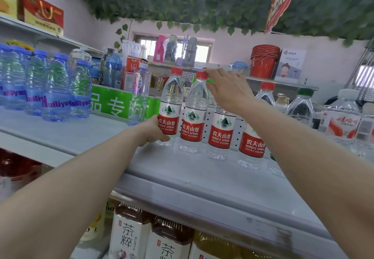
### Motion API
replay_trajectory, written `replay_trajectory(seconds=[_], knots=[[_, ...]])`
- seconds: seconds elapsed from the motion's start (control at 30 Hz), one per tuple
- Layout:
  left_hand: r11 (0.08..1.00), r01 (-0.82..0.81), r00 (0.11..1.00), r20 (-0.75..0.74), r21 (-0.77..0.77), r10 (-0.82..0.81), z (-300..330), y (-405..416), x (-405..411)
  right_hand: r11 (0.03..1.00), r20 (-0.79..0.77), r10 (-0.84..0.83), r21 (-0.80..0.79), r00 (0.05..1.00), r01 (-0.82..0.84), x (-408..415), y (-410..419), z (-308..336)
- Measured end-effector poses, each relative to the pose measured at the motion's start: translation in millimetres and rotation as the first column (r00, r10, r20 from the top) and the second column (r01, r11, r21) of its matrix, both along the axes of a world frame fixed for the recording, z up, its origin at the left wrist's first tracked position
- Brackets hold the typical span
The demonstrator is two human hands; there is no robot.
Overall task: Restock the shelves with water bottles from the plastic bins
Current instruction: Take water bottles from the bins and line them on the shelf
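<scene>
On the grey shelf (85, 135) stands a row of red-capped Nongfu Spring bottles — the left hand (153, 130) grips the leftmost bottle (170, 106) low, while the right hand (226, 90) curls over the third bottle's (221, 131) top, beside the second bottle (193, 114).

The front strip of the shelf (202, 179) lies bare before me, wide enough for my arms. A row of red-labelled water bottles (191, 114) blocks the way behind it. To their left, open shelf runs between a slim clear bottle (139, 98) and the blue-capped bottles (56, 88). On the right, more bottles (342, 114) crowd close together.
</scene>
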State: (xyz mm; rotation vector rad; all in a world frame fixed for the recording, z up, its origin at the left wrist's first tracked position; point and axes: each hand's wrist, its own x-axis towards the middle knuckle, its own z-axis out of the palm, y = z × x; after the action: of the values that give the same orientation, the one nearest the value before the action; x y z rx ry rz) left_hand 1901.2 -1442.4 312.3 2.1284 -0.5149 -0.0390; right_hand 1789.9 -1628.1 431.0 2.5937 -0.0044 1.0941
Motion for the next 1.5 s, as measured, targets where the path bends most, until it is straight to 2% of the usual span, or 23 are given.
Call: replay_trajectory(seconds=[0.1, 0.27, 0.53, 0.77, 0.9, 1.13, 1.3, 1.5], knots=[[1.000, -0.006, 1.000, 0.002, -0.012, 0.006, -2, -2, 3, 1.000, 0.001, 0.000, -0.002, 1.000, 0.000, 2, 1, -1], [0.994, -0.094, 0.986, 0.141, 0.062, 0.085, -4, -4, 1, 1.000, 0.024, -0.006, -0.014, 1.000, 0.006, 3, 2, -3], [0.993, -0.076, 0.986, 0.154, 0.095, 0.061, -2, -1, -5, 1.000, 0.028, -0.025, -0.009, 0.999, 0.025, 4, 5, -4], [0.968, -0.157, 0.949, 0.302, 0.193, 0.094, 8, 10, -29, 0.998, 0.031, -0.050, -0.022, 0.998, 0.050, -10, 10, -5], [0.966, -0.198, 0.869, 0.485, 0.166, 0.095, 8, 20, -57, 0.995, 0.047, -0.054, -0.076, 0.997, 0.057, -36, 18, -14], [0.950, -0.185, 0.627, 0.775, 0.250, -0.082, -11, 46, -147, 0.985, -0.034, -0.090, -0.154, 0.995, 0.084, -123, 33, -67], [0.949, -0.156, 0.487, 0.857, 0.275, -0.168, -40, 49, -227, 0.971, -0.094, -0.188, -0.166, 0.978, 0.170, -219, 33, -125], [0.945, -0.002, 0.361, 0.882, 0.327, -0.304, -83, 15, -319, 0.952, -0.122, -0.263, -0.195, 0.957, 0.237, -339, 17, -185]])
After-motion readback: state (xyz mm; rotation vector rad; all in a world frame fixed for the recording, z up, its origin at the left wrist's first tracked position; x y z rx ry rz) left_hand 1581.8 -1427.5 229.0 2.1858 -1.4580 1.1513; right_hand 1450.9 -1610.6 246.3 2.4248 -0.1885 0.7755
